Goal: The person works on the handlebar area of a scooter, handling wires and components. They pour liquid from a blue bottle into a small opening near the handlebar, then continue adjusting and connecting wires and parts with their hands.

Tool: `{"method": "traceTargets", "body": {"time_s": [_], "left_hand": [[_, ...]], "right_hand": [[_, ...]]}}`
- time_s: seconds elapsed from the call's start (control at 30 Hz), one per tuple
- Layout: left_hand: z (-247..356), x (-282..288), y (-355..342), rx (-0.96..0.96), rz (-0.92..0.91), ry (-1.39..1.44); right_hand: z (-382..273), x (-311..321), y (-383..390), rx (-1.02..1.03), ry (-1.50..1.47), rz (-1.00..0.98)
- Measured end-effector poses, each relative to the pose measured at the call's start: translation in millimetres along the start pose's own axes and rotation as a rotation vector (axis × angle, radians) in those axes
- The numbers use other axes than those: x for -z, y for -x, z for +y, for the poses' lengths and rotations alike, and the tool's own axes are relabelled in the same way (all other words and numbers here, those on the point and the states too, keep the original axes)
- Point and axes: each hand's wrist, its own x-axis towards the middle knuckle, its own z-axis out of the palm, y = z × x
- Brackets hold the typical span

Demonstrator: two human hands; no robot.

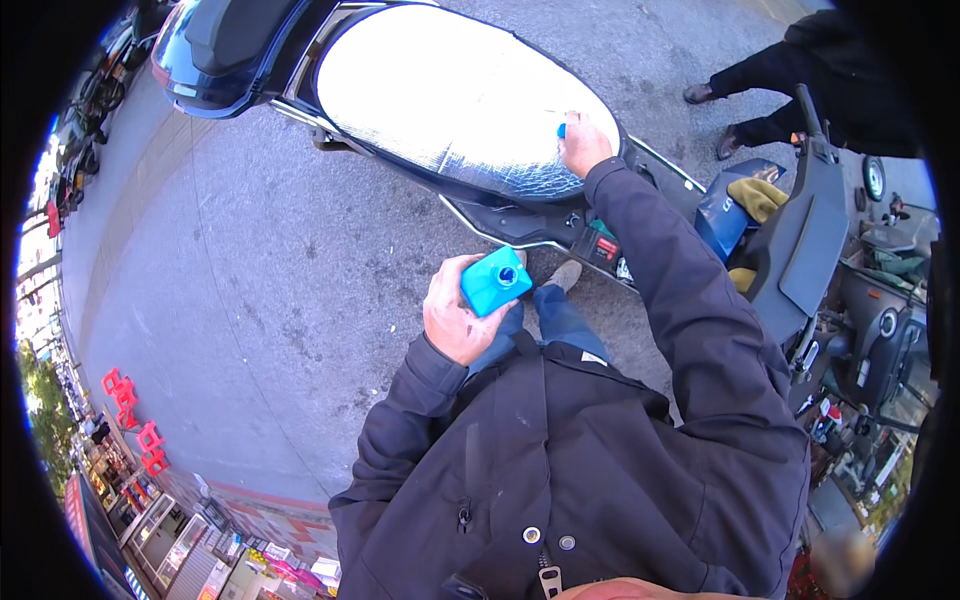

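Standing over rough grey pavement (250,280), the person wears a dark matte jacket (560,470) with snap buttons. The left hand (455,315) has its fingers (440,290) wrapped round a smooth bright-blue plastic bottle (495,281), boxy in shape, its round uncapped neck facing up, held in front of the chest above a shoe. The right hand (583,145) reaches out to the scooter (700,230), fingers pinched narrow on a small blue cap (562,130) that rests against the quilted, silvery reflective seat cover (450,95), an oval sheet with a fine grid texture. Another person's dark shoes (715,115) stand beyond the glossy front panel.
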Motion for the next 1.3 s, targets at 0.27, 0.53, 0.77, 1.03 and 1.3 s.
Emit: {"method": "traceTargets", "body": {"time_s": [0.27,0.53,0.77,1.03,1.3], "left_hand": [[63,-10,-43,-0.254,-0.157,0.063],[193,-50,-68,-0.676,-0.455,0.275],[315,-126,-1,-0.708,-0.774,0.575],[379,-210,108,-0.594,-0.794,0.582],[415,-280,158,-0.297,-0.743,0.695]], "right_hand": [[-15,147,126,-0.228,-0.443,0.233],[-80,259,344,-0.283,-0.568,0.726],[-88,299,433,-0.601,-0.156,0.975],[-16,315,512,-0.838,-0.004,1.100],[100,357,586,-0.517,-0.203,0.855]]}}
